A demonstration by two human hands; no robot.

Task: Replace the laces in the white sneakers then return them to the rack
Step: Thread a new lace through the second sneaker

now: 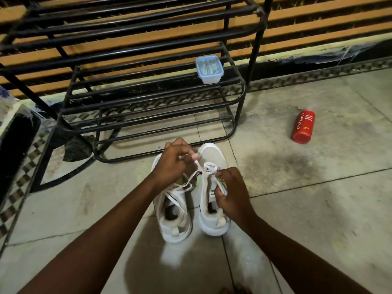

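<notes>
Standing against the slatted wall, the black metal rack takes up the upper half of the view, and no shoe is on the shelves that show. Below it lies the tiled floor, where the white sneakers sit side by side just before the rack's bottom bar, toes towards it. The left hand hovers over their toes and pinches one end of a lace between thumb and fingertip, drawing it up from the lowest eyelets of the right-hand sneaker. The right hand has its fingers curled round that sneaker's side at the eyelet row; whether it also holds the other lace end I cannot tell. Well off to the right a red bottle lies on its side, and a small blue tub stands on a rack shelf. By my reading the job is in the lacing stage. This sneaker is threaded only near the toe, the other has its lace slack and untied across the opening, and the return to the rack is yet to come.
</notes>
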